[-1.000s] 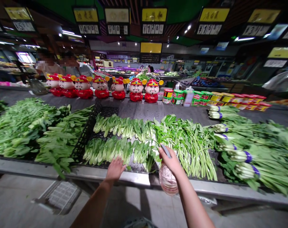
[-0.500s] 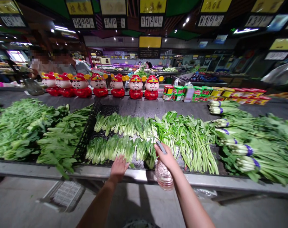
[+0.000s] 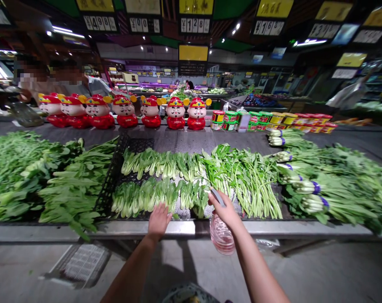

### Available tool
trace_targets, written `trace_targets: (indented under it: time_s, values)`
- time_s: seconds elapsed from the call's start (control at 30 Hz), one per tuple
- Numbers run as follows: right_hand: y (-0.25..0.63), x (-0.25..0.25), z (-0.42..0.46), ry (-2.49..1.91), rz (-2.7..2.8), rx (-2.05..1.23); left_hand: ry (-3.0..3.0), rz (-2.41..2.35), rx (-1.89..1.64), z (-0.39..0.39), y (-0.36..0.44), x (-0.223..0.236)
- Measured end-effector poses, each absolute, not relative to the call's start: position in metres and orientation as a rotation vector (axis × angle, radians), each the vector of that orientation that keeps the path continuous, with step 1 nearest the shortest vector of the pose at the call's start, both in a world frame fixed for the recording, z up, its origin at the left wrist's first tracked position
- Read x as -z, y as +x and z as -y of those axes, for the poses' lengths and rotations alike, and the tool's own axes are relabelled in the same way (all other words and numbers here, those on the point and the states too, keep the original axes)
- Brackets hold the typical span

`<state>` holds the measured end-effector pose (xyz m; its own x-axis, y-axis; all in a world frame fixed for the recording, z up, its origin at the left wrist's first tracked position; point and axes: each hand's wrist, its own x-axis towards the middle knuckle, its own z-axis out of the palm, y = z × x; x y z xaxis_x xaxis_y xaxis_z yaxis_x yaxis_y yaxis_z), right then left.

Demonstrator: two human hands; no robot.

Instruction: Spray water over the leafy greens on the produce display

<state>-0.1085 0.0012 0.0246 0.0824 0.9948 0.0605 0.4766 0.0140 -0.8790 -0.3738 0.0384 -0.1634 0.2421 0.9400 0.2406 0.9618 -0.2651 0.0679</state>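
Observation:
My right hand (image 3: 228, 211) is wrapped round the neck of a clear, pinkish spray bottle (image 3: 221, 236) with a grey trigger head. The bottle hangs over the stall's front edge, its nozzle toward the greens. My left hand (image 3: 160, 220) lies palm down with fingers stretched out, at the front of the lower row of bok choy (image 3: 147, 195). Whether its fingertips touch the leaves I cannot tell. A second row of bok choy (image 3: 162, 164) lies behind. Long-stemmed leafy greens (image 3: 250, 181) lie right of the bottle.
A metal rail (image 3: 131, 230) runs along the stall's front. Left stands a black crate wall (image 3: 110, 179) beside heaped greens (image 3: 61, 185). Purple-banded bunches (image 3: 314, 204) lie at right. Red figurines (image 3: 175, 113) and stacked tins (image 3: 230, 120) line the back. A grey crate (image 3: 79, 265) is on the floor.
The view has shifted slightly, so the figurines and signs sit further left. My right hand and the spray bottle appear a little further right. My left hand stays by the bok choy.

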Motion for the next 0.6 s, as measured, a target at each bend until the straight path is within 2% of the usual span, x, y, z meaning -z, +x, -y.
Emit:
trace_targets:
  time_s: [0.6]
  values:
    - [-0.102, 0.012, 0.029, -1.583, 1.445, -0.834, -2.371, 1.825, 0.368, -0.037, -0.372, 0.164]
